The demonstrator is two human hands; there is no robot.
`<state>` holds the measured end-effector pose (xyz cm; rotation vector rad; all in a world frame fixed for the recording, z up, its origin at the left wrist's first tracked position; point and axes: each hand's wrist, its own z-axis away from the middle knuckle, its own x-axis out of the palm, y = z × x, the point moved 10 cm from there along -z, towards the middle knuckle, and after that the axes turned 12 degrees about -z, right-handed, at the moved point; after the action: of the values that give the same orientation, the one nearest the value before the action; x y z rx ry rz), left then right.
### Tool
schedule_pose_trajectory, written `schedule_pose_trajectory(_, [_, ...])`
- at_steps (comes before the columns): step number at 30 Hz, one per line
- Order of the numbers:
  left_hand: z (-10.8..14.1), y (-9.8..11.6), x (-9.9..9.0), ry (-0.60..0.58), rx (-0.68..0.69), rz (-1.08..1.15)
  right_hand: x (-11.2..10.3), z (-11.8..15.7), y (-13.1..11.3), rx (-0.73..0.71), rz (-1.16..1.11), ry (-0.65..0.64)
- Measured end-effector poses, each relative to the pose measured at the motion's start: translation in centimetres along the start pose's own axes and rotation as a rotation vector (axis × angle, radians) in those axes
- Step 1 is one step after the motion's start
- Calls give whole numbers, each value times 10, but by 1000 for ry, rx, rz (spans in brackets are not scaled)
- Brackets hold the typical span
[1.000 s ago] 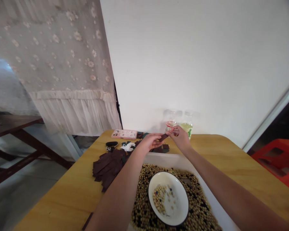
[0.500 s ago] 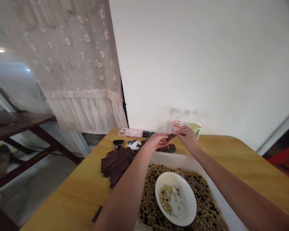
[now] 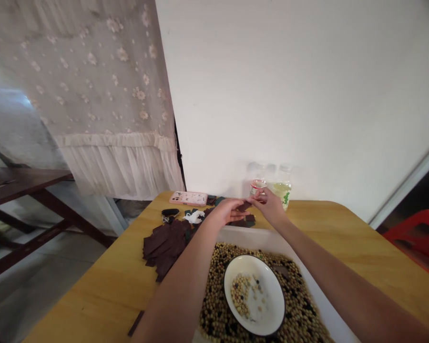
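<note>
My left hand (image 3: 231,211) and my right hand (image 3: 266,204) meet over the far edge of a white tray (image 3: 248,232). Between them is a small dark brown piece (image 3: 244,206), held by the fingers of both. Small beige and dark beads (image 3: 296,295) fill the tray. On them rests a white oval bowl (image 3: 268,305) with a dark rim and some beads inside. A pile of dark brown pieces (image 3: 166,245) lies left of my left forearm, and more dark pieces lie beneath my hands.
A pink phone (image 3: 188,198), a black item with keys (image 3: 170,213) and a crumpled white scrap (image 3: 194,216) lie at the back left. Two clear containers, one with a red rim (image 3: 258,185), one with green marks (image 3: 282,190), stand by the wall. A red chair (image 3: 414,233) is at right.
The camera view has shifted slightly, so the table and its things sit further left. Both hands still hold the brown piece, and their grip looks much the same.
</note>
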<state>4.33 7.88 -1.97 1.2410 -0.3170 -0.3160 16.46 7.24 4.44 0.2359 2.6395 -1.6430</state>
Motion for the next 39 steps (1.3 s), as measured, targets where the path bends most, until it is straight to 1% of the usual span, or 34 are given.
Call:
schedule_pose_trajectory(3, [-2, -2, 0, -2, -3, -16, 5, 0, 2, -2, -17, -42])
schedule_pose_trajectory(7, [-2, -1, 0, -7, 11, -25, 7, 0, 3, -7, 0, -57])
schedule_pose_trajectory(12, [0, 0, 2, -1, 3, -39, 5, -1, 0, -21, 46, -25])
schedule_pose_trajectory(17, [0, 1, 1, 17, 11, -62, -1, 0, -4, -35, 35, 21])
schedule_pose_trajectory(22, [-1, 1, -1, 28, 18, -40, 2, 0, -5, -34, -5, -11])
schedule_pose_trajectory(26, [0, 2, 1, 8, 10, -17, 4, 1, -5, -32, 23, -14])
schedule_pose_trajectory(32, [1, 1, 2, 15, -17, -20, 10, 0, -1, -38, 33, -86])
schedule_pose_trajectory(39, [2, 0, 1, 34, -32, -21, 11, -1, 1, -41, -15, -83])
